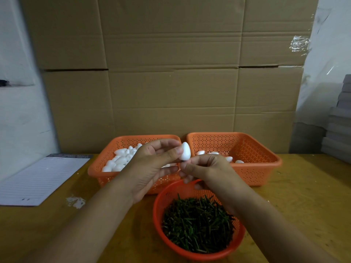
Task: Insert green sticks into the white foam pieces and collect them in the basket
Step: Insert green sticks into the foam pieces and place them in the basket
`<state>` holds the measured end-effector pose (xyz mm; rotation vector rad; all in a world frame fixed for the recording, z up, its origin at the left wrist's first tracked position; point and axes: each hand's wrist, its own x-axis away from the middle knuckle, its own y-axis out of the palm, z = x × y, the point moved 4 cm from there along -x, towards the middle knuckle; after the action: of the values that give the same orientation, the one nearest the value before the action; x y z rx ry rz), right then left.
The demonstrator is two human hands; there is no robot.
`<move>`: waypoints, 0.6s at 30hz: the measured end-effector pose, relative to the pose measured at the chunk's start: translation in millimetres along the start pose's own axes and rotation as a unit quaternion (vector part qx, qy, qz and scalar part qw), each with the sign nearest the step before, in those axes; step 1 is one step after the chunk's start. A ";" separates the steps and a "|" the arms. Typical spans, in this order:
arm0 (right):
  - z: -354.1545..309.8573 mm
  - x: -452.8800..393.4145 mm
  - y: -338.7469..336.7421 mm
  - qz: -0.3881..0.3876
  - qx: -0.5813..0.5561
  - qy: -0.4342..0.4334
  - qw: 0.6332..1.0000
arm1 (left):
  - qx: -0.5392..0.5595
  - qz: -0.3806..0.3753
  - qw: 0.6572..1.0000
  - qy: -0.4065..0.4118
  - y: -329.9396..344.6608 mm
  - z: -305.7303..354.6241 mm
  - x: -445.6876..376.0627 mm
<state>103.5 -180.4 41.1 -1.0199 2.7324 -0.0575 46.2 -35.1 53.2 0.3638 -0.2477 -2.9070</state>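
My left hand [152,164] pinches a white egg-shaped foam piece [185,151] between thumb and fingers, pointed end up. My right hand [205,168] touches the piece's underside with curled, pinched fingertips; any stick between them is hidden. Below both hands a round orange bowl [161,221] holds a heap of green sticks [197,223]. Behind on the left, an orange basket [100,169] is full of bare foam pieces [119,160]. The orange basket [266,168] on the right holds several foam pieces [228,158] along its near side.
A lined white notepad [39,179] lies on the wooden table [303,196] at the left, with white scraps [76,202] beside it. A cardboard wall [171,73] stands behind the baskets. Grey stacked sheets [340,126] sit at the far right.
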 end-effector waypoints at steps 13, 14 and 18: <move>-2.0 0.4 -3.4 0.008 0.001 -0.005 1.000 | -0.081 0.010 0.996 0.023 2.7 -0.3 0.3; -2.0 0.3 -3.4 0.002 -0.005 -0.003 1.000 | -0.079 0.005 0.997 0.019 2.7 -0.4 0.5; -2.5 0.8 -2.3 -0.029 -0.031 0.006 0.999 | -0.053 -0.016 0.998 0.009 3.5 -0.2 0.8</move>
<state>103.8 -182.7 43.6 -1.1191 2.7311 0.0118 46.1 -38.7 53.4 0.3804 -0.0858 -2.9319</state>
